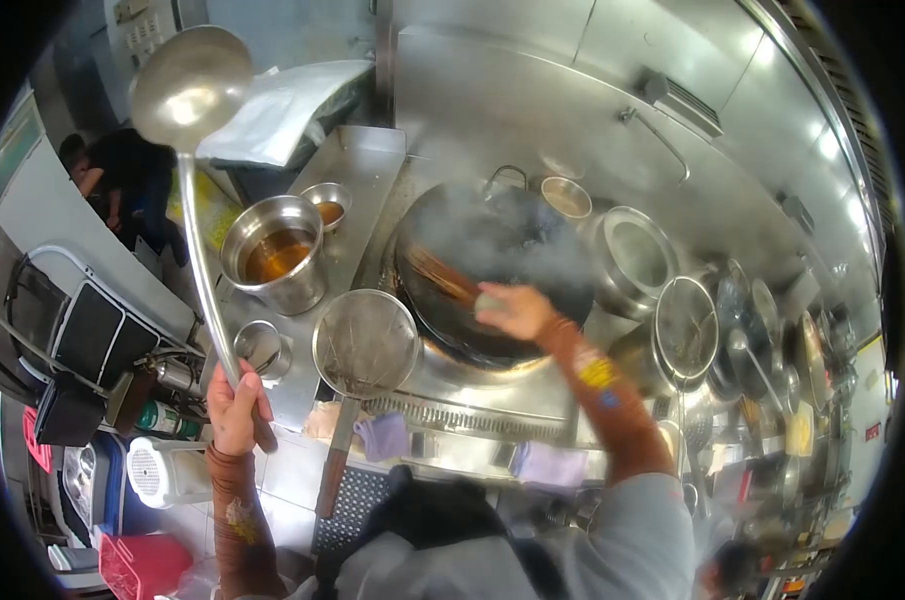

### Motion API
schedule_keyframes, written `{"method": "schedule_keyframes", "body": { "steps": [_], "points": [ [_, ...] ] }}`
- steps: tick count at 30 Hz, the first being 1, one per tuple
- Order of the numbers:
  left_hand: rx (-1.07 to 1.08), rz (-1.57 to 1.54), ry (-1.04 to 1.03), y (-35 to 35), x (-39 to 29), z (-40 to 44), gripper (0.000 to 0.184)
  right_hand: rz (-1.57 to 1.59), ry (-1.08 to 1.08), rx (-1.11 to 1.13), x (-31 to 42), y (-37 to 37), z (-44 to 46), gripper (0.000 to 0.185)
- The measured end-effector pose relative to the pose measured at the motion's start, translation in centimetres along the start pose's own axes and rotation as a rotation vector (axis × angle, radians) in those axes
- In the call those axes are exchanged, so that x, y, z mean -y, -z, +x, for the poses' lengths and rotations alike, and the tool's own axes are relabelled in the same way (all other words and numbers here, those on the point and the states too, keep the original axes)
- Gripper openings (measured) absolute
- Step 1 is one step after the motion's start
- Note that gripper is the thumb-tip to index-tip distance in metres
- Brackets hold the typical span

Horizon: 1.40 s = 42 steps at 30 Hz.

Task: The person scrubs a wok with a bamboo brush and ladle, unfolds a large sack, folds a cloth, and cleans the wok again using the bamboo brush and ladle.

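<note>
My left hand (238,408) is closed round the long handle of a steel ladle (193,88), whose bowl is raised at the upper left. With my right hand (521,312) I grip the end of a bamboo wok brush (441,278). Its bristles are spread over the inside of a large dark wok (565,280), where steam or smoke rises and veils part of the surface. A round strainer (366,340) with a wooden handle lies in front of the wok, between my hands.
Left of the wok stand a steel pot (306,292) of amber liquid, a small bowl (341,190) and a steel cup (281,360). A lidded pot (635,250), another strainer (687,328) and stacked pans are at right. Someone in dark clothes (133,185) bends at far left.
</note>
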<state>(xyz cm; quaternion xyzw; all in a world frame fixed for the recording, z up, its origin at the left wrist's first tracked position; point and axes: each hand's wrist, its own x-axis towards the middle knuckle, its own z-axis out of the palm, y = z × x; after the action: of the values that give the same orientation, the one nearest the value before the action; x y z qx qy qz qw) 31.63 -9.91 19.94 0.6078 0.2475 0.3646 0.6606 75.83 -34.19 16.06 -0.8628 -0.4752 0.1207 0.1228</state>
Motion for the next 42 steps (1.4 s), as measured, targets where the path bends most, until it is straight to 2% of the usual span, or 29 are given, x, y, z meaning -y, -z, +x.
{"method": "schedule_keyframes", "body": {
  "steps": [1, 2, 3, 4, 5, 6, 8, 9, 11, 13, 14, 16, 18, 20, 22, 23, 24, 25, 26, 28, 30, 31, 32, 33, 35, 36, 37, 39, 42],
  "points": [
    [-0.011, 0.044, 0.013, -0.8, -1.3, -0.3, 0.018, 0.010, -0.004, 0.037, -2.5, 1.4, -0.5, 0.051],
    [-0.014, 0.047, 0.002, -1.6, -1.7, -0.5, 0.018, -0.132, -0.118, 0.128, -5.0, 4.5, -0.1, 0.047],
    [-0.018, 0.048, -0.019, -2.4, -2.1, -0.5, 0.018, -0.184, -0.386, 0.033, -4.1, 7.3, -0.6, 0.042],
    [-0.027, 0.045, -0.039, -3.0, -2.3, -0.6, 0.018, -0.215, -0.544, -0.097, -4.3, 7.7, -0.4, 0.039],
    [-0.038, 0.048, -0.053, -3.4, -1.9, -0.6, 0.018, -0.227, -0.699, -0.235, -4.6, 8.1, -0.2, 0.036],
    [-0.065, -0.011, -0.054, -4.3, -1.2, -0.2, 0.018, -0.219, -0.749, -0.403, -7.0, 5.0, 1.5, 0.035],
    [-0.097, -0.119, -0.018, -6.5, 0.1, 0.1, 0.019, -0.340, -0.564, -0.247, -7.5, 2.0, 1.1, 0.036],
    [-0.082, -0.185, -0.011, -8.3, -0.5, 0.0, 0.019, -0.445, -0.316, 0.067, -4.6, 1.0, 1.2, 0.040],
    [-0.067, -0.216, -0.036, -9.6, -0.1, 0.4, 0.020, -0.326, -0.030, 0.178, 3.0, 0.7, -2.2, 0.053],
    [-0.069, -0.259, -0.030, -10.2, 0.0, 0.1, 0.022, -0.108, 0.129, -0.065, 1.5, 1.3, -4.4, 0.056],
    [-0.065, -0.250, -0.047, -10.0, 0.3, -0.5, 0.023, -0.147, 0.085, 0.007, 0.8, 3.9, -5.4, 0.058],
    [-0.050, -0.243, -0.099, -8.8, 1.2, -1.0, 0.024, -0.424, -0.447, 0.271, -4.7, 4.8, -6.3, 0.057],
    [-0.015, -0.159, -0.095, -7.1, 0.9, -1.9, 0.026, -0.210, -0.621, -0.369, -5.5, 6.0, -12.9, 0.051],
    [-0.080, -0.071, -0.077, -6.3, -0.4, -2.7, 0.029, 0.004, -0.572, -0.755, -7.1, 4.0, -18.6, 0.042],
    [-0.144, -0.061, -0.056, -6.5, -0.8, -2.3, 0.032, 0.282, -0.457, -0.805, -6.8, -1.3, -23.9, 0.041],
    [-0.164, -0.053, -0.039, -6.1, 0.2, -1.8, 0.031, 0.425, -0.584, -0.586, -4.0, -3.2, -26.1, 0.043],
    [-0.184, -0.048, -0.024, -5.9, 1.1, -1.2, 0.031, 0.115, -0.396, -0.883, -6.1, -10.5, -27.4, 0.051],
    [-0.201, -0.111, 0.011, -6.7, 1.5, -1.0, 0.029, 0.190, -0.762, -0.502, -3.4, -11.4, -28.3, 0.057],
    [-0.171, -0.194, 0.051, -7.2, 2.1, -0.9, 0.029, 0.148, -0.682, -0.639, -3.7, -16.0, -29.2, 0.059],
    [-0.101, -0.356, 0.119, -8.1, 3.2, -0.6, 0.030, 0.129, -0.845, -0.334, -2.2, -18.3, -29.9, 0.052],
    [-0.111, -0.456, 0.154, -10.3, 3.2, -0.9, 0.027, -0.180, -0.728, -0.161, 1.3, -15.5, -29.2, 0.053],
    [-0.077, -0.454, 0.124, -11.4, 3.7, -0.9, 0.026, -0.260, -0.645, -0.314, 4.5, -12.9, -28.1, 0.051],
    [-0.043, -0.447, 0.110, -12.5, 4.1, -1.3, 0.024, -0.093, -0.397, -0.532, 6.7, -10.8, -26.9, 0.048],
    [-0.019, -0.491, 0.110, -13.7, 4.0, -1.7, 0.025, 0.302, -0.231, -0.590, 9.2, -8.9, -25.2, 0.044],
    [0.070, -0.601, 0.090, -15.9, 4.1, -2.0, 0.027, 1.202, -0.095, -0.106, 15.9, -4.4, -22.9, 0.057],
    [0.131, -0.667, 0.069, -16.5, 4.1, -2.1, 0.028, 1.415, 0.042, 0.102, 18.4, -3.0, -21.5, 0.067],
    [0.176, -0.678, 0.066, -16.8, 3.1, -2.4, 0.025, 1.494, 0.121, 0.174, 21.2, -2.4, -20.1, 0.071],
    [0.281, -0.617, 0.119, -15.8, 1.3, -2.4, 0.027, 1.423, 0.117, 0.179, 24.0, -1.4, -17.3, 0.077],
    [0.282, -0.531, 0.159, -12.9, 1.4, -1.7, 0.035, 1.242, 0.127, 0.140, 26.0, -0.8, -12.5, 0.080]
  ]
}}
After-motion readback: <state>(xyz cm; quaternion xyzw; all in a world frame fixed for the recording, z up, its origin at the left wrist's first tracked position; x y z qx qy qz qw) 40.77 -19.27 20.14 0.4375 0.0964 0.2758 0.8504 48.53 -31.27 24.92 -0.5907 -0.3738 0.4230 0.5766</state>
